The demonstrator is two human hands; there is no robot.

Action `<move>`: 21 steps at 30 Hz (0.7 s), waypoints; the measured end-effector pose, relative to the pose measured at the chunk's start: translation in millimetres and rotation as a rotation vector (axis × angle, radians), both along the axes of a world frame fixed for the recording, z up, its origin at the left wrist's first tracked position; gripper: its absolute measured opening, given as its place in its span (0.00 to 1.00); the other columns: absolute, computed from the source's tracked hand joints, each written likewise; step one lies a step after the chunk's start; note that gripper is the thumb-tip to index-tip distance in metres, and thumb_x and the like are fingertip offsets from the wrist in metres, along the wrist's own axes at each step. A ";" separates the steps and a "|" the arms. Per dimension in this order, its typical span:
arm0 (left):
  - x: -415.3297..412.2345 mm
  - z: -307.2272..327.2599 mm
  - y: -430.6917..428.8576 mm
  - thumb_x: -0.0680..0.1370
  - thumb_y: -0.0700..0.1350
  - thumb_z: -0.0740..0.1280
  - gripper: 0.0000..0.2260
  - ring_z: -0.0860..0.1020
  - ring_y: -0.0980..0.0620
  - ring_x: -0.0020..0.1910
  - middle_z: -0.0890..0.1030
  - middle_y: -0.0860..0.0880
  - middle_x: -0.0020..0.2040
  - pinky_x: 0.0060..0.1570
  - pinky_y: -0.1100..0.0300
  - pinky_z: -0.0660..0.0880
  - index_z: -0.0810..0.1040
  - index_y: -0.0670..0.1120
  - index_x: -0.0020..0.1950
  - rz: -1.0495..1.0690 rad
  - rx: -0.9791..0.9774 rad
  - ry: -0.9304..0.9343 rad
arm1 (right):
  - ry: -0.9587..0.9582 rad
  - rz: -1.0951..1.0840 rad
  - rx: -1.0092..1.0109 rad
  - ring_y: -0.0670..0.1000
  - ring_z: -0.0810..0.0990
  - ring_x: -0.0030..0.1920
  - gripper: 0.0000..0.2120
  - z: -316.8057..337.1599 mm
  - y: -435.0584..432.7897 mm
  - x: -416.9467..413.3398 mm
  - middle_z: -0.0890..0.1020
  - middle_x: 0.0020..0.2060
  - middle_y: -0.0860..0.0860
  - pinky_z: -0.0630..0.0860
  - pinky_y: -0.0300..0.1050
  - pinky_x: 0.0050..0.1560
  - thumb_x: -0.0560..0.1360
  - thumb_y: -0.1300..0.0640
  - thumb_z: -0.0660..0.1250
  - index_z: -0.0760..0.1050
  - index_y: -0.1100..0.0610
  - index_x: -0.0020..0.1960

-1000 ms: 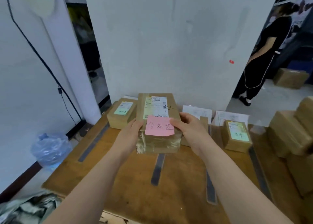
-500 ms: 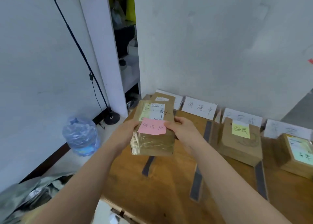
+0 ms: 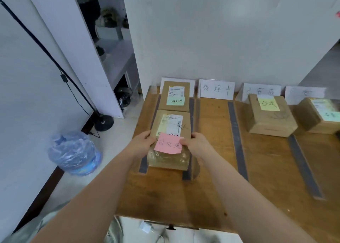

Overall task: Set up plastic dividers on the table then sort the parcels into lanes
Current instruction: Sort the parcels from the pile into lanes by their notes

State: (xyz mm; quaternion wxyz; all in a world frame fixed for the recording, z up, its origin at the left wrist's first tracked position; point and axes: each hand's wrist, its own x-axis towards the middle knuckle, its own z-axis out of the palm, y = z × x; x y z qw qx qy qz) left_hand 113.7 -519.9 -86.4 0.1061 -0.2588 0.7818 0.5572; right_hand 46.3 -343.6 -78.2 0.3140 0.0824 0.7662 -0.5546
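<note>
A brown parcel (image 3: 170,127) with a white shipping label and a pink sticky note (image 3: 168,145) lies in the leftmost lane of the wooden table (image 3: 211,178). My left hand (image 3: 142,143) grips its left side and my right hand (image 3: 196,144) grips its right side, thumb on the pink note. Behind it in the same lane lies another parcel (image 3: 174,95) with a green note. Grey divider strips (image 3: 237,141) run front to back between lanes. White handwritten lane cards (image 3: 217,88) stand along the wall.
A parcel with a yellow note (image 3: 270,115) and another labelled parcel (image 3: 320,115) sit in lanes to the right. On the floor at left are a blue water jug (image 3: 75,152) and a lamp stand base (image 3: 104,121). The table's left edge is close to the held parcel.
The parcel has come down from mid-air into the leftmost lane, in front of the green-note parcel. The view has swung left and downward.
</note>
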 end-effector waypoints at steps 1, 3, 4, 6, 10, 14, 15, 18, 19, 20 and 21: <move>-1.3 -7.0 -3.8 0.84 0.48 0.59 0.11 0.82 0.53 0.47 0.84 0.50 0.55 0.39 0.62 0.75 0.75 0.52 0.65 -0.010 0.000 -0.014 | -0.003 -0.019 0.007 0.53 0.82 0.51 0.07 -6.6 -3.5 1.2 0.82 0.55 0.54 0.81 0.50 0.51 0.77 0.61 0.68 0.72 0.55 0.53; -2.9 -18.0 -8.9 0.84 0.49 0.60 0.13 0.82 0.51 0.51 0.84 0.51 0.56 0.44 0.56 0.79 0.74 0.53 0.68 -0.018 0.015 -0.035 | 0.006 -0.036 0.023 0.53 0.81 0.53 0.10 -16.3 -8.7 2.5 0.82 0.58 0.54 0.80 0.48 0.50 0.77 0.62 0.67 0.72 0.55 0.57; -4.2 -26.1 -11.9 0.84 0.50 0.60 0.14 0.82 0.49 0.53 0.84 0.52 0.56 0.50 0.50 0.80 0.74 0.53 0.69 -0.021 0.018 -0.043 | 0.009 -0.035 0.031 0.53 0.81 0.54 0.11 -19.6 -10.7 2.6 0.81 0.58 0.54 0.80 0.47 0.50 0.77 0.62 0.67 0.72 0.56 0.59; -7.1 -37.7 -14.8 0.83 0.49 0.61 0.13 0.81 0.47 0.56 0.83 0.52 0.57 0.57 0.43 0.79 0.74 0.53 0.68 -0.022 0.042 -0.045 | 0.015 -0.029 0.054 0.53 0.80 0.56 0.15 -26.9 -14.4 1.1 0.80 0.60 0.53 0.80 0.49 0.53 0.78 0.63 0.67 0.72 0.56 0.63; -9.3 -42.3 -10.5 0.83 0.47 0.61 0.13 0.80 0.49 0.59 0.81 0.52 0.60 0.49 0.56 0.80 0.72 0.52 0.68 0.009 0.058 -0.038 | 0.021 -0.037 0.100 0.53 0.79 0.59 0.18 -38.6 -20.9 -0.9 0.80 0.62 0.52 0.80 0.48 0.52 0.78 0.63 0.66 0.71 0.55 0.66; -10.2 -50.7 -7.6 0.83 0.46 0.62 0.18 0.78 0.48 0.62 0.79 0.50 0.65 0.55 0.53 0.80 0.70 0.51 0.73 0.035 0.061 -0.030 | 0.018 -0.028 0.122 0.51 0.78 0.57 0.20 -44.4 -24.5 0.8 0.78 0.64 0.52 0.75 0.36 0.37 0.78 0.64 0.65 0.69 0.55 0.69; -10.5 -52.0 -7.4 0.83 0.45 0.62 0.18 0.77 0.49 0.62 0.78 0.50 0.66 0.53 0.55 0.80 0.69 0.51 0.74 0.039 0.055 -0.031 | 0.024 -0.027 0.126 0.50 0.77 0.57 0.21 -45.5 -24.7 1.2 0.78 0.64 0.52 0.74 0.35 0.36 0.78 0.65 0.65 0.68 0.55 0.70; -11.5 -54.6 -7.1 0.83 0.46 0.61 0.18 0.76 0.51 0.61 0.77 0.51 0.68 0.41 0.66 0.76 0.68 0.52 0.74 0.022 0.013 -0.030 | 0.035 -0.033 0.124 0.48 0.76 0.54 0.20 -48.2 -25.4 1.2 0.78 0.64 0.51 0.72 0.34 0.32 0.79 0.66 0.64 0.69 0.55 0.69; -11.8 -55.3 -7.2 0.83 0.46 0.61 0.18 0.75 0.51 0.61 0.77 0.51 0.68 0.38 0.67 0.74 0.68 0.52 0.74 0.025 0.008 -0.023 | 0.042 -0.032 0.128 0.47 0.75 0.53 0.20 -49.1 -25.9 0.9 0.78 0.64 0.51 0.72 0.34 0.30 0.79 0.66 0.64 0.68 0.55 0.69; -12.3 -56.7 -7.7 0.84 0.47 0.60 0.18 0.75 0.51 0.62 0.77 0.51 0.68 0.37 0.67 0.74 0.68 0.52 0.74 0.030 0.009 -0.021 | 0.049 -0.028 0.135 0.47 0.75 0.54 0.20 -50.0 -26.0 0.4 0.78 0.65 0.51 0.72 0.34 0.29 0.79 0.65 0.64 0.68 0.54 0.69; -12.8 -58.5 -7.7 0.84 0.47 0.60 0.18 0.75 0.51 0.61 0.76 0.51 0.68 0.37 0.68 0.74 0.68 0.52 0.74 0.037 0.014 -0.020 | 0.059 -0.024 0.141 0.47 0.75 0.54 0.20 -51.2 -26.3 -0.3 0.78 0.65 0.51 0.72 0.33 0.29 0.79 0.65 0.64 0.68 0.54 0.69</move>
